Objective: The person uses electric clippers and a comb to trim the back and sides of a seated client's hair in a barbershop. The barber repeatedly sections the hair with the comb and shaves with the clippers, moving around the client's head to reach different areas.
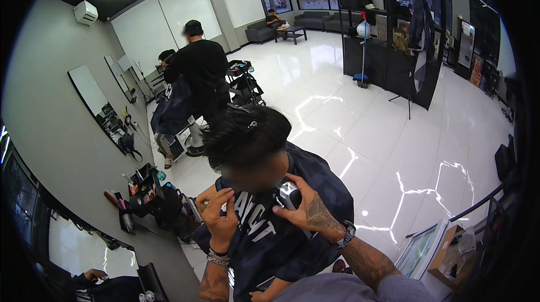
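A seated person with dark hair (249, 137) faces me, head bowed, wearing a dark patterned barber cape (325, 184) with white lettering. Silver clips (252, 125) sit in the hair. My right hand (310, 207) holds a silver-and-black electric hair clipper (290, 195) beside the person's jaw; whether it touches is unclear. My left hand (221, 215) is raised on the other side of the chin, fingers bent and close together. Anything between those fingertips is too small to make out. At the bottom, the seated person's hand (257, 295) shows from under the cape.
A black tool trolley (145, 192) with brushes and bottles stands by the left wall. Behind the seated person, another barber (198, 65) bends over a caped client. A wall mirror (93, 259) is at lower left, an open cardboard box (451, 259) at lower right.
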Tool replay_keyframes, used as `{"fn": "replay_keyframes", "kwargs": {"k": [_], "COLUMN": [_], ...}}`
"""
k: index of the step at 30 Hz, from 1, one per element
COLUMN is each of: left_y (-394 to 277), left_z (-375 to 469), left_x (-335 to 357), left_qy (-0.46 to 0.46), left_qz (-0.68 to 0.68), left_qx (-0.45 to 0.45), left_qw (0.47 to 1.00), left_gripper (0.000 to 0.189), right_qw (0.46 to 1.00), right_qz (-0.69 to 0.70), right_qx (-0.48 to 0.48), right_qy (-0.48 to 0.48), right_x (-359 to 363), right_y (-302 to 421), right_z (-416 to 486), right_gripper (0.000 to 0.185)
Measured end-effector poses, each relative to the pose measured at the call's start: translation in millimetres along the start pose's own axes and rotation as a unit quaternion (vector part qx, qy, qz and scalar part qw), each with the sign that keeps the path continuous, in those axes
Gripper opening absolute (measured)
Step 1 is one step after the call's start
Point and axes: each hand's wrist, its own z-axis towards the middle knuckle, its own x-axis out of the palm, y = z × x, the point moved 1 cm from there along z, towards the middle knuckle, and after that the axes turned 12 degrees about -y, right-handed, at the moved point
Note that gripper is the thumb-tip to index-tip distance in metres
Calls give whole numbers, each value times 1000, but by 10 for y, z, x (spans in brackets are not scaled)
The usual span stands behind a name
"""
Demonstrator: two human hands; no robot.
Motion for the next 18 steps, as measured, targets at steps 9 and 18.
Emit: {"fn": "replay_keyframes", "kwargs": {"k": [9, 18], "left_y": [128, 256], "left_z": [-2, 101], "left_x": [236, 265], "left_qy": [-6, -72], "left_qz": [-20, 5], "left_qx": [12, 58], "left_qw": [1000, 996], "left_gripper": [24, 23], "right_qw": [997, 997], "right_qz": [69, 30], "right_qx": [-15, -31], "right_qy": [-39, -66], "right_x": [203, 315], "right_y": [201, 212], "right_z": [275, 359], "right_gripper": [74, 76]}}
